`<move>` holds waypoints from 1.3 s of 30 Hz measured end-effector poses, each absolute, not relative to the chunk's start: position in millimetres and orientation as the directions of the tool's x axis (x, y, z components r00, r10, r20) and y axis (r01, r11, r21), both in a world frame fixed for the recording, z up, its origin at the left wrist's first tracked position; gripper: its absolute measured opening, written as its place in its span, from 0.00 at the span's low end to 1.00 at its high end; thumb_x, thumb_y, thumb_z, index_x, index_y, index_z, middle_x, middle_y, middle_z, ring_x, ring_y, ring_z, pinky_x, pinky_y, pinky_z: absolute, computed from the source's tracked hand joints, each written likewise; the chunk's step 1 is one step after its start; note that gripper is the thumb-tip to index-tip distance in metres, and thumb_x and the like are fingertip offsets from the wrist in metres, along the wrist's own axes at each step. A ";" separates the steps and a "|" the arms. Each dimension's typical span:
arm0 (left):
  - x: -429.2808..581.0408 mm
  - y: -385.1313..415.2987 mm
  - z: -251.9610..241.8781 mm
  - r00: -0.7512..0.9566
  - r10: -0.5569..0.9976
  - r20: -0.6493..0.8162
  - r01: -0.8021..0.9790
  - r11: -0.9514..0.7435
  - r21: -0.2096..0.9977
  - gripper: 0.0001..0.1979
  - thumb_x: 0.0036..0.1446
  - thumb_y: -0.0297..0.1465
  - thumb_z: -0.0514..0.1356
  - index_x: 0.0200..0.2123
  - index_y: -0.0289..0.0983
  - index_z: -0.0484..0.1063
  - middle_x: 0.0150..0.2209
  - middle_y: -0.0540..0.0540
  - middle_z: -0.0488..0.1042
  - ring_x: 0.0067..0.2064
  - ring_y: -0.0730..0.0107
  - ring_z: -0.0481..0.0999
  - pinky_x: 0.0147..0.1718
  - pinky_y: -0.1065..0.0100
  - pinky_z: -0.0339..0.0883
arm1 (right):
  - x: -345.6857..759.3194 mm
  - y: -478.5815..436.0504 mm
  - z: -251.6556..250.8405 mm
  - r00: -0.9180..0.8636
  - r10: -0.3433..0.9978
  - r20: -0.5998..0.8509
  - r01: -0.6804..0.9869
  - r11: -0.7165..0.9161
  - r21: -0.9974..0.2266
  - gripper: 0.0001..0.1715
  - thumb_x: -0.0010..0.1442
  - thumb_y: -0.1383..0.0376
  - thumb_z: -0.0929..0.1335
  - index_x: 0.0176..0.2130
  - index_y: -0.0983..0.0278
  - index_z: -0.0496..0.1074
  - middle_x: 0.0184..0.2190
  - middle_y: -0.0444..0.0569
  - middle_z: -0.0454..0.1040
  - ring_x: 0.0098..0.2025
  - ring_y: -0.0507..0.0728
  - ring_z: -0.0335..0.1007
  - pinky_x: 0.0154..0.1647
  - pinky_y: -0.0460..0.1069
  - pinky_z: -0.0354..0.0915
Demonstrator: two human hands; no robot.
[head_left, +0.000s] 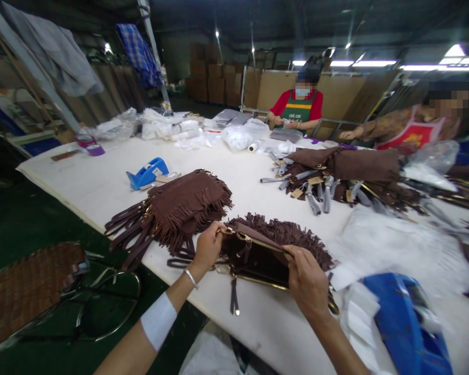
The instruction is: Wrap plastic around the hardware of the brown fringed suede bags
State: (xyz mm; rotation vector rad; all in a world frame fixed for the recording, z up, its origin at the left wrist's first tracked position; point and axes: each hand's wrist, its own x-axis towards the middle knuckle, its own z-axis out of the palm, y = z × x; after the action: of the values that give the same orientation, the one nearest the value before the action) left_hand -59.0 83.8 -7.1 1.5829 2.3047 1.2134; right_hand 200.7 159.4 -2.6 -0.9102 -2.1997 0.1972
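Observation:
A brown fringed suede bag (271,245) lies at the near edge of the white table (101,177), its zipped top held apart. My left hand (208,246) is closed on the bag's left rim beside the gold zipper. My right hand (307,281) is closed on the right rim, fingers curled over the edge of the bag's mouth. A zipper pull strap (233,299) hangs down from the bag. A second fringed bag (180,208) lies just to the left, its straps trailing over the table edge.
A blue tape dispenser (147,173) sits behind the left bag. A pile of brown bags (336,179) lies at the right, white wrapping (398,245) and a blue object (406,323) nearer. Two people work at the far side. A woven stool (27,286) stands at the lower left.

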 end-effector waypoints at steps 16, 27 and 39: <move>-62.6 -42.1 1.8 -0.232 0.927 -0.296 0.828 0.348 0.440 0.10 0.60 0.36 0.54 0.38 0.40 0.73 0.38 0.44 0.77 0.42 0.58 0.76 0.39 0.66 0.63 | 202.4 131.9 -35.8 -0.759 0.565 0.322 0.500 0.824 -0.266 0.16 0.64 0.73 0.61 0.50 0.64 0.68 0.43 0.52 0.72 0.45 0.58 0.68 0.46 0.52 0.66; 24.3 11.7 -62.7 -0.584 0.772 -0.250 0.020 0.321 0.947 0.23 0.46 0.44 0.65 0.41 0.34 0.74 0.36 0.45 0.78 0.36 0.61 0.76 0.39 0.65 0.68 | 218.9 112.3 -55.5 -0.791 0.506 0.345 0.463 0.863 -0.202 0.18 0.65 0.73 0.60 0.53 0.66 0.67 0.48 0.55 0.73 0.50 0.59 0.67 0.50 0.55 0.65; 5.6 8.3 -64.1 -0.356 0.819 -0.449 0.128 0.519 0.845 0.25 0.39 0.57 0.61 0.22 0.39 0.71 0.17 0.49 0.70 0.21 0.64 0.70 0.20 0.67 0.66 | 237.8 110.7 -64.9 -0.811 0.519 0.269 0.539 0.842 0.000 0.17 0.67 0.67 0.60 0.54 0.66 0.65 0.59 0.55 0.65 0.57 0.59 0.60 0.54 0.56 0.60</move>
State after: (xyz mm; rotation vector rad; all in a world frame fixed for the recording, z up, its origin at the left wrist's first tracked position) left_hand 5.6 8.3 -64.1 0.7898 1.8048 0.9076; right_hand 237.8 110.7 -64.9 -0.8085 -2.7625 -0.1104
